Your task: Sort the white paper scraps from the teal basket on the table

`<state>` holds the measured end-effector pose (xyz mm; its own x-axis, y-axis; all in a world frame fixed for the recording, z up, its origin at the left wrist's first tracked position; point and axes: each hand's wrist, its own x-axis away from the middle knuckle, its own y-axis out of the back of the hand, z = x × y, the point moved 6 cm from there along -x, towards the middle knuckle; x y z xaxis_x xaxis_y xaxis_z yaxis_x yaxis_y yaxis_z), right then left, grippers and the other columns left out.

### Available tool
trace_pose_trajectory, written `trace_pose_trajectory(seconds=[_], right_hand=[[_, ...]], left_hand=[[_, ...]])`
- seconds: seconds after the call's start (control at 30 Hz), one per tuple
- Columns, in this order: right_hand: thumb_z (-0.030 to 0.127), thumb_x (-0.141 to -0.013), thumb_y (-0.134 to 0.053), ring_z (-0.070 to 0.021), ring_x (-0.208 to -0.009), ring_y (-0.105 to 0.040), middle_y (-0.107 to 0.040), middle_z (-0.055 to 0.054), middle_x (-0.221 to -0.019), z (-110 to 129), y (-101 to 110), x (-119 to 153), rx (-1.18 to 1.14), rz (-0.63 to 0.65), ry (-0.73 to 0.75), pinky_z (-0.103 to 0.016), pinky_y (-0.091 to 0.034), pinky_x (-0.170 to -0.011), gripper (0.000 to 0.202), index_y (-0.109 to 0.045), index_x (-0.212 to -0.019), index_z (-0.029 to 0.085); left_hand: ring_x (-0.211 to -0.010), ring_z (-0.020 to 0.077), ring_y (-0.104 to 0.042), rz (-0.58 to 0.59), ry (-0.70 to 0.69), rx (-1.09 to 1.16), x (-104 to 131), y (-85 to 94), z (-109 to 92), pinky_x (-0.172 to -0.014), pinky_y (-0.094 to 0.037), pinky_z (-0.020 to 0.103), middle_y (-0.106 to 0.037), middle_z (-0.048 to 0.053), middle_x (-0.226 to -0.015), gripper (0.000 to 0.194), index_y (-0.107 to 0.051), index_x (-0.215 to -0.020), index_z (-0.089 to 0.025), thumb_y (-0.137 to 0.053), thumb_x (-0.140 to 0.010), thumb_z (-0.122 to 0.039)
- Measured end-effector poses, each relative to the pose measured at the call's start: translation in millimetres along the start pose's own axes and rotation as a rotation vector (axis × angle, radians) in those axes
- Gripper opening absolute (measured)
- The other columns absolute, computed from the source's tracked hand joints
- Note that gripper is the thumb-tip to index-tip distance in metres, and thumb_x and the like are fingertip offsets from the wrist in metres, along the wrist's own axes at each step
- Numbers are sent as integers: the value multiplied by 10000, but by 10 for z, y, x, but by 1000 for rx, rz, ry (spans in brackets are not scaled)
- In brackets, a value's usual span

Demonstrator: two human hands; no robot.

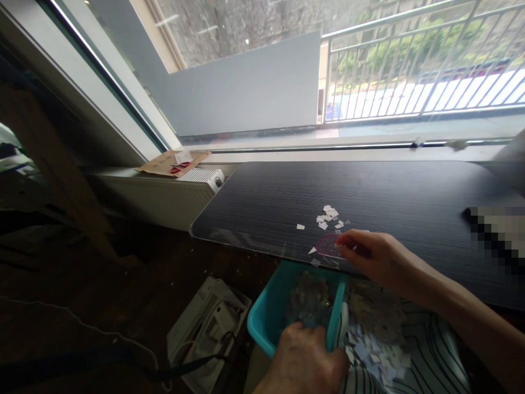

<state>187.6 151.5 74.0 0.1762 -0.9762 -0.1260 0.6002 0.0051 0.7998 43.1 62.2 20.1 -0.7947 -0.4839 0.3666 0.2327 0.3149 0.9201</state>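
As I watch remotely, the dark surface (262, 200) spreads ahead; just below its edge, my left hand (305, 355) clasps the blue bin (257, 314). My right hand (369, 249) meets the pink protractor (327, 246) on the surface; I cannot tell whether it grips. White paper bits (328, 213) lie beyond.

Shows red-handled scissors (175, 169) lying on brown paper (158, 163), a ribbed white radiator (205, 178) just beside, metal railings (389, 21) outdoors before green shrubs (404, 52), and a white cable (70, 312) trailing across the dark floor (135, 306).
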Motion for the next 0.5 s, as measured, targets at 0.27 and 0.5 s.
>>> trace_pose_trajectory(seconds=[0.27, 0.5], right_hand=[[343, -860, -450, -95, -531, -496, -605, 32, -620, 158, -83, 94, -76, 94, 24, -205, -348, -484, 213, -611, -800, 218], [374, -801, -517, -111, -551, -546, -651, 13, -669, -382, 369, 4, 110, -227, -109, -215, -383, -517, 226, -654, -881, 214]], left_hand=[[-526, 187, -543, -187, -13, -24, 25, -13, 13, -484, -370, 265, -561, 13, -616, 181, -636, -806, -237, -629, -747, -408], [-501, 151, -491, -461, -56, -56, 123, -94, 61, -460, -268, 250, -511, -4, -584, 174, -557, -704, -222, -597, -773, -376]])
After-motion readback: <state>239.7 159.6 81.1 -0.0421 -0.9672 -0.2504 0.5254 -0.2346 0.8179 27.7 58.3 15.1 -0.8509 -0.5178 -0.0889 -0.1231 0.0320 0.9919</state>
